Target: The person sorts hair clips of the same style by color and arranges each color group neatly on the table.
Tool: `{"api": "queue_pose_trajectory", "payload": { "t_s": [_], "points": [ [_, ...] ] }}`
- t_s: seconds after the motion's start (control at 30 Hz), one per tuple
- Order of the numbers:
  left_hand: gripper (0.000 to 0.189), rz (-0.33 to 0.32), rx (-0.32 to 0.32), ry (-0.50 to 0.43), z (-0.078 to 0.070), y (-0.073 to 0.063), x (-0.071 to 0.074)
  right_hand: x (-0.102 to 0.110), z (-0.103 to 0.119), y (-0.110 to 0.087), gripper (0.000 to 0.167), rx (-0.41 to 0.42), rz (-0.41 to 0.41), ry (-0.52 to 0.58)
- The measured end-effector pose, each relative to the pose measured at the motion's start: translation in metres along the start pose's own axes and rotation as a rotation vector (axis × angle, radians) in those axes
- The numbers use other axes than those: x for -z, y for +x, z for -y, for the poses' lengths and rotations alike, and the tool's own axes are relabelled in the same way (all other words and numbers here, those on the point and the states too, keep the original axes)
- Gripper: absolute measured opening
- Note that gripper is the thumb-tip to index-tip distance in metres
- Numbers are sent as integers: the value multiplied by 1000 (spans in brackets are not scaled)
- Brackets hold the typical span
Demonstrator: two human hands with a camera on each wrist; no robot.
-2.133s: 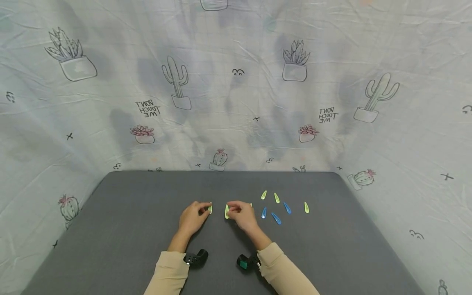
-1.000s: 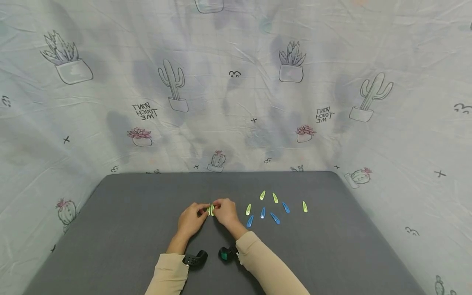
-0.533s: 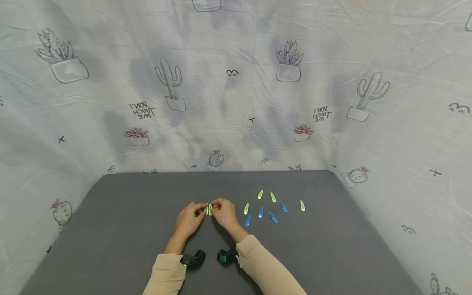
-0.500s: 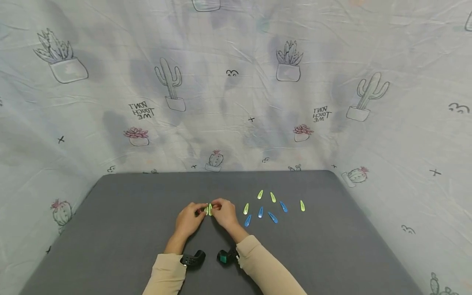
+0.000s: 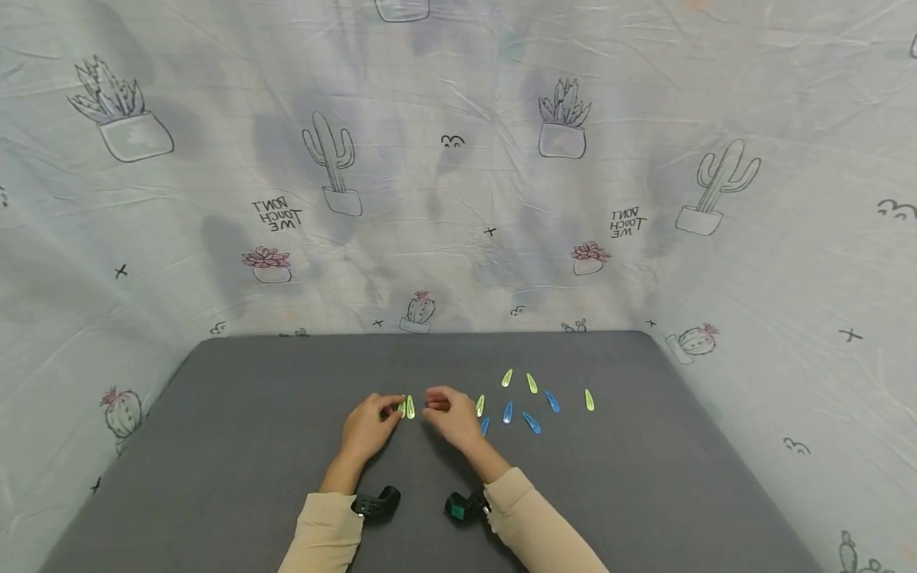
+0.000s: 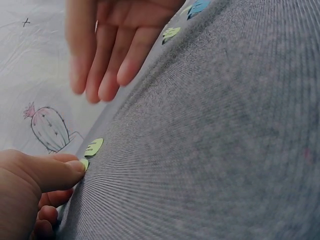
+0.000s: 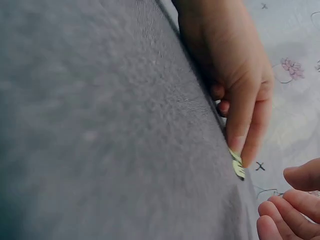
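The left hand (image 5: 367, 427) grasps a green clip (image 5: 403, 410) low on the grey counter (image 5: 286, 454), its thumb and forefinger pinching the edge; the other fingers curl beneath the palm. Just to the right of this clip lies a second green clip (image 5: 411, 407), roughly parallel to it; whether the two touch is hard to tell. The second clip is free of both hands.

The right hand (image 5: 454, 417) is released: it holds nothing, and its fingers reach loosely toward the pair, apart from them. In the left wrist view those fingers hang side by side above the counter.

More clips lie spread out to the right. Nearest the right hand is a green one (image 5: 481, 405), with a blue one (image 5: 485, 427) in front of it, partly hidden by that hand. Farther back, two green clips (image 5: 532, 383) lean toward different sides. In front of them lie three more blue clips (image 5: 508, 412), each at its own angle, and a lone green one (image 5: 589, 399) rests well apart at the far right.

Both arms wear beige sleeves (image 5: 325, 529) and black wrist devices (image 5: 377, 503). Behind the counter hangs a pale sheet (image 5: 401, 263) printed with potted cacti and mirrored lettering.
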State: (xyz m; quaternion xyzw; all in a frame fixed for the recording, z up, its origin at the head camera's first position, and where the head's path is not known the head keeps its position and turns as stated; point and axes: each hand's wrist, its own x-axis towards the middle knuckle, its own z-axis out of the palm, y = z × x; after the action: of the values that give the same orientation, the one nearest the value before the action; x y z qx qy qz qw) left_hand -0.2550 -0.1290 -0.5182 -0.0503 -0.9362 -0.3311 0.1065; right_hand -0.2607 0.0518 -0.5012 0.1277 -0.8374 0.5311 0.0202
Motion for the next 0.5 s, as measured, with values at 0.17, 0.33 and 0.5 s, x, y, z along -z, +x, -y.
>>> {"api": "queue_pose_trajectory", "payload": {
  "t_s": [0.17, 0.33, 0.5],
  "points": [
    [26, 2, 3, -3, 0, 0, -1, 15, -6, -10, 33, 1, -7, 57],
    [26, 2, 0, 2, 2, 1, -1, 33, -6, -17, 34, 27, -12, 104],
    [27, 1, -9, 3, 3, 1, -1, 57, -4, -27, 37, 16, -4, 112]
  ]
}}
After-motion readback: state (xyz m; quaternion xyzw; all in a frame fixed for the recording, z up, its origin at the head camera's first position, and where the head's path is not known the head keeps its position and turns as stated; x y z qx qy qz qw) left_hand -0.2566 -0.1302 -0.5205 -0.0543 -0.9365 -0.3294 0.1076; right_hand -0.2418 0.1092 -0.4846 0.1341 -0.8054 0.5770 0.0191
